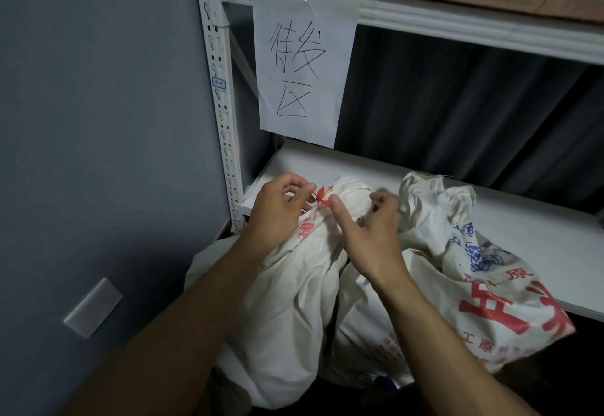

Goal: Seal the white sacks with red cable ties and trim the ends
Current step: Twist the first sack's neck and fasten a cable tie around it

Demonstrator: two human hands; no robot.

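Left hand (pixel 277 213) pinches red cable tie (pixel 323 198), right hand (pixel 372 232) grips white sack (pixel 294 301).

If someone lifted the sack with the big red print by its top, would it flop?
Probably floppy: the sack has creased cloth and a loose, crumpled top. It bulges lower down, so likely heavy. It seems to lean against the shelf, so a push might slump it.

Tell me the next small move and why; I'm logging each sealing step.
Probably cinch the red cable tie tighter: the left hand pinches it at the neck of the left sack, which the right hand holds bunched.
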